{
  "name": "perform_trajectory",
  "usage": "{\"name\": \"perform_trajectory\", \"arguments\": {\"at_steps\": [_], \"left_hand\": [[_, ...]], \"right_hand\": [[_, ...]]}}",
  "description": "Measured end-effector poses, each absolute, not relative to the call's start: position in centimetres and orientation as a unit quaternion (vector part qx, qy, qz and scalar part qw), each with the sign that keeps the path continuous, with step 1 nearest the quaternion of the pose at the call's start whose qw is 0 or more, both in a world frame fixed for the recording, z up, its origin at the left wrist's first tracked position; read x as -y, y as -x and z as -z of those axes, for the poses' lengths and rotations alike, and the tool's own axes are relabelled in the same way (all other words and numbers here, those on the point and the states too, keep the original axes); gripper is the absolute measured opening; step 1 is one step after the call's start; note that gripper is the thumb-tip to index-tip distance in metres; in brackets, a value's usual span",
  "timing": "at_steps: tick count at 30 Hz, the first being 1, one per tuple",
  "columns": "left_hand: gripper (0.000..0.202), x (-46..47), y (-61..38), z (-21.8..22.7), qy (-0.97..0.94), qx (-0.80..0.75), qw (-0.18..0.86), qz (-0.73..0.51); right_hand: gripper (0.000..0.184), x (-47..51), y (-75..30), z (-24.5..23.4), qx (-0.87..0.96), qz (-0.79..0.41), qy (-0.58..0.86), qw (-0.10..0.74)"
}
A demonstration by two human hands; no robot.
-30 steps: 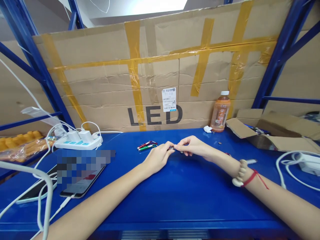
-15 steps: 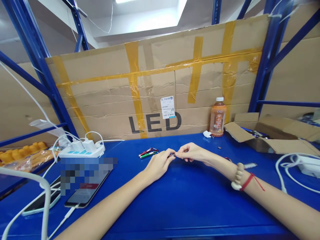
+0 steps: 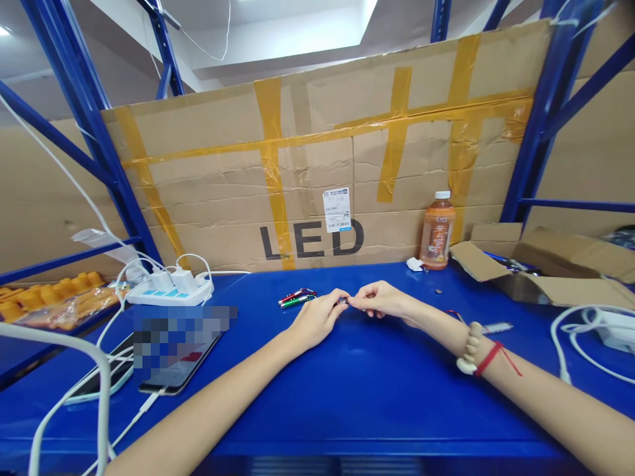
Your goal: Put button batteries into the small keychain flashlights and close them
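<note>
My left hand and my right hand meet fingertip to fingertip over the blue table. Both are closed in a pinch around something tiny, mostly covered by the fingers; a dark, shiny bit shows between them. Just left of my left hand lie two slim metallic tubes, shaped like small penlights, one red and one green. Beyond my right hand, a small dark piece rests on the table. Partly behind my right wrist are a thin red item and a silvery strip.
An orange drink bottle and crumpled white tissue stand at the back. On the right are an open cardboard box and a white cabled adapter. A power strip, phone and white cables occupy the left.
The camera view has shifted slightly, so the surroundings appear a little further right. Both hands stay together in nearly the same pinch, with only slight finger movement.
</note>
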State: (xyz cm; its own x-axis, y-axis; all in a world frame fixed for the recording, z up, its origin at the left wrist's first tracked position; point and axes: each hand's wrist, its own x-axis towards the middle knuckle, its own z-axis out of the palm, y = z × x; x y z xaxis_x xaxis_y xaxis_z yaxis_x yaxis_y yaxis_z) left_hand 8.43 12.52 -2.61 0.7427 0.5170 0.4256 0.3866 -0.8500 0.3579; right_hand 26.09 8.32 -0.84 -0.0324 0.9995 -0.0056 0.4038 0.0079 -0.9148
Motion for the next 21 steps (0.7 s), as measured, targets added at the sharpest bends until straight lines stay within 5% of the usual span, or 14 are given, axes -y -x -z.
{"name": "perform_trajectory", "arguments": {"at_steps": [11, 21], "left_hand": [[0.023, -12.44, -8.56, 2.70, -0.917, -0.301, 0.062, -0.254], [0.025, -13.18, -8.54, 3.13, -0.913, -0.274, 0.114, -0.279]], "right_hand": [[0.034, -9.19, -26.18, 1.86, 0.697, -0.143, 0.580, 0.396], [0.023, -8.69, -26.69, 1.27, 0.798, 0.006, 0.481, 0.362]]}}
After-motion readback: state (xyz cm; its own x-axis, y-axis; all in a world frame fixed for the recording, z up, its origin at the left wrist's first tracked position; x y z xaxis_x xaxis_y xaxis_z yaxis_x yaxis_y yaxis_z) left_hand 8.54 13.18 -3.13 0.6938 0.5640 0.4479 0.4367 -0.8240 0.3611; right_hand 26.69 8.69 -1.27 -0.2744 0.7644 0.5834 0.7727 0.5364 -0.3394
